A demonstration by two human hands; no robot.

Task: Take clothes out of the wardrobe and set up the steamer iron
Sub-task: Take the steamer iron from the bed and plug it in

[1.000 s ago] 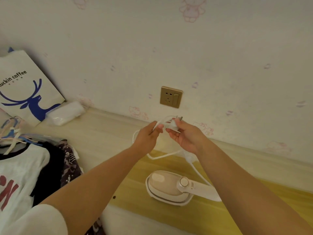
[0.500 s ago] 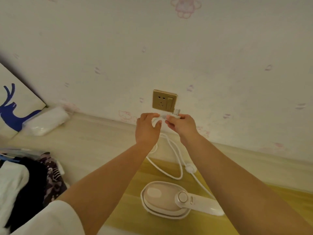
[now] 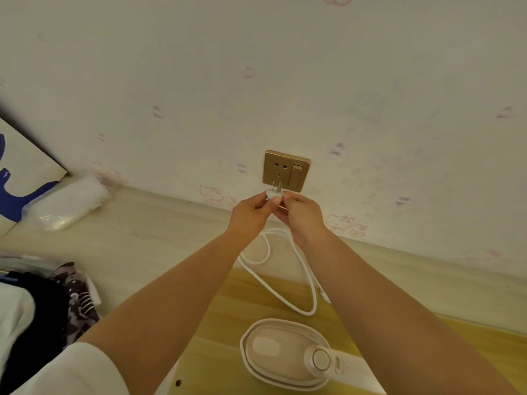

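Observation:
A white steamer iron point(image 3: 288, 356) lies flat on the yellow wooden surface point(image 3: 228, 323) at the bottom centre. Its white cord point(image 3: 285, 297) loops up to a white plug point(image 3: 275, 195). My left hand point(image 3: 251, 213) and my right hand point(image 3: 303, 213) both pinch the plug, with its metal prongs pointing up at the lower holes of the gold wall socket point(image 3: 286, 171). The prong tips sit just in front of the socket face; I cannot tell if they are in. A pile of clothes point(image 3: 42, 309) lies at the lower left.
A clear plastic bag point(image 3: 68, 203) rests on the pale wooden ledge by the wall at left. Beside it leans a white paper bag with a blue deer print point(image 3: 20, 178). The socket has a switch on its right side point(image 3: 296, 176).
Both hands have lifted the plug from low in front of the wall up to the socket, and its prongs now point at the holes. The cord has uncoiled below the hands.

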